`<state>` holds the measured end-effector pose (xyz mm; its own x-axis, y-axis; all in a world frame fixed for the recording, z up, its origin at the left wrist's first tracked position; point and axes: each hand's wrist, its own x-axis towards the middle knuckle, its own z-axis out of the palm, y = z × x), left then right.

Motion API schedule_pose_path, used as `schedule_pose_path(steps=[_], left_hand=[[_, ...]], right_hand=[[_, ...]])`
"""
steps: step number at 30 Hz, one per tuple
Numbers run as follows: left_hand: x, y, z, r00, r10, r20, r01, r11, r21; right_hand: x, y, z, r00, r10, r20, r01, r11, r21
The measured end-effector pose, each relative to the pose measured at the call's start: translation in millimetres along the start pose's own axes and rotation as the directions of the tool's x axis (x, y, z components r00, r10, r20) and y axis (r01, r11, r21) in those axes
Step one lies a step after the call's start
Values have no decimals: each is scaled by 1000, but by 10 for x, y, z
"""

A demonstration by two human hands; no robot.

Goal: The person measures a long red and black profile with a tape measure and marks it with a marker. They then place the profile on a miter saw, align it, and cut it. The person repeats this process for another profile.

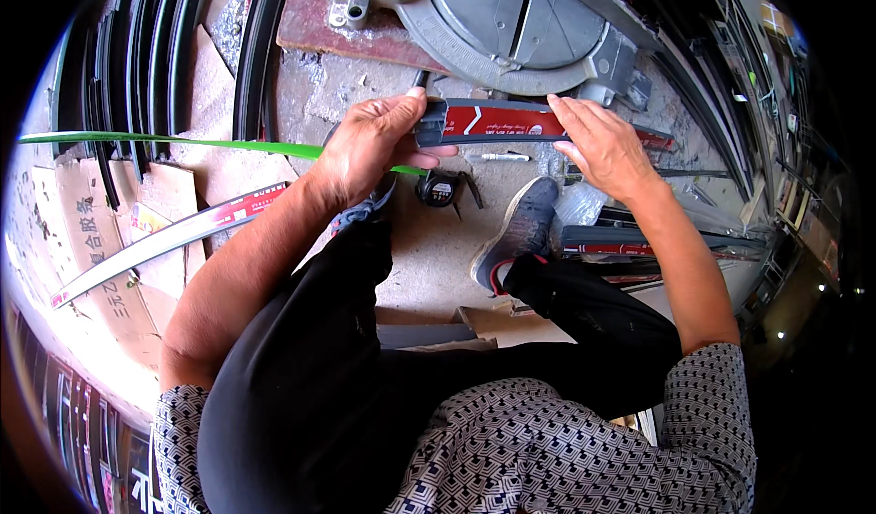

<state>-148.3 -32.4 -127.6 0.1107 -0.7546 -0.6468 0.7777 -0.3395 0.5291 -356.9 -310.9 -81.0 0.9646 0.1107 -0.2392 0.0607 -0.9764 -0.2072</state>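
Observation:
My left hand [372, 147] grips the left end of a long dark metal profile strip [497, 122] with a red film on it. My right hand [602, 147] lies flat on the strip further right, fingers spread over it. The strip runs across in front of the grey round base of a mitre saw [511, 21]. Below the strip, on the concrete floor, lie a small black tape measure [442, 188] and a white marker pen [500, 157]. My grey shoe [520, 231] rests just under the right hand.
Black curved strips [155, 48] are stacked at the upper left. A long silver strip with a red label [164, 240] lies over flattened cardboard [91, 231] at left. A thin green strip [164, 140] runs across. More profiles [639, 245] lie at right.

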Motion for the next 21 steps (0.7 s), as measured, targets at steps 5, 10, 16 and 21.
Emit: schedule_pose_path(steps=[5, 10, 16, 21], left_hand=[[-21, -1, 34, 1000, -7, 12, 7, 1000, 21], [-33, -22, 31, 1000, 10, 5, -10, 1000, 1], [-21, -8, 39, 1000, 7, -1, -7, 999, 34], [-1, -38, 18, 1000, 11, 7, -11, 999, 38]], right_hand=[[13, 31, 25, 994, -26, 107, 23, 999, 31], [30, 81, 1, 995, -16, 102, 5, 994, 109], [-16, 78, -29, 998, 21, 58, -32, 981, 190], [-41, 40, -18, 1000, 20, 20, -23, 988, 156]])
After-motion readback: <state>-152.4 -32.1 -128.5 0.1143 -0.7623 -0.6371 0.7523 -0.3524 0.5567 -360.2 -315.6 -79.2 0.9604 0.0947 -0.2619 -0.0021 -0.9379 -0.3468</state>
